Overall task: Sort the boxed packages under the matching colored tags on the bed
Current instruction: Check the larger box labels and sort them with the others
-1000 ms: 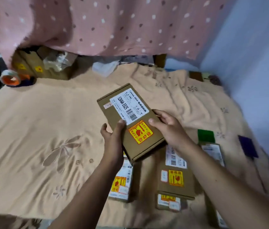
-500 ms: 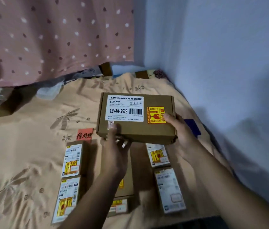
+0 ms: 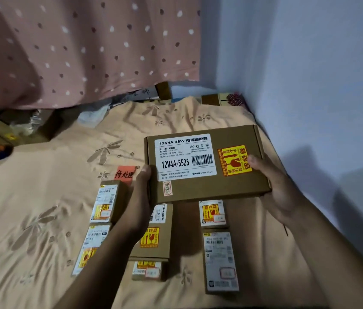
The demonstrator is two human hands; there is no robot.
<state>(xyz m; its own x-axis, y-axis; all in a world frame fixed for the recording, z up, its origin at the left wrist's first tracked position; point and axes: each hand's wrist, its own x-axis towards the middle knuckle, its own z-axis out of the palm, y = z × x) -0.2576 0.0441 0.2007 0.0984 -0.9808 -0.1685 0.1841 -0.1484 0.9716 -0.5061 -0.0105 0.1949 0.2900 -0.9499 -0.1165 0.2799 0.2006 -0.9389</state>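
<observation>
- You hold the large box (image 3: 207, 166) flat above the bed (image 3: 42, 197), label up; your left hand (image 3: 139, 204) clasps its left edge with the thumb on top, your right hand (image 3: 274, 188) grips its right end, thumb on the yellow fragile sticker; it is not yet set down.
- Sorting looks well under way: two boxes (image 3: 105, 204) lie in a column under the red tag (image 3: 125, 174), just left of your left hand; a second column (image 3: 153, 230) runs beneath your left wrist; a third (image 3: 212, 214) lies between your hands, below the held box.
- No other tag shows; the held box may be hiding them, so you cannot yet tell which column it matches.
- Beyond your hands, a dotted pink curtain (image 3: 86, 52) overhangs cardboard clutter (image 3: 15, 130); the wall (image 3: 321, 85) runs close beside your right hand, leaving little room there.
</observation>
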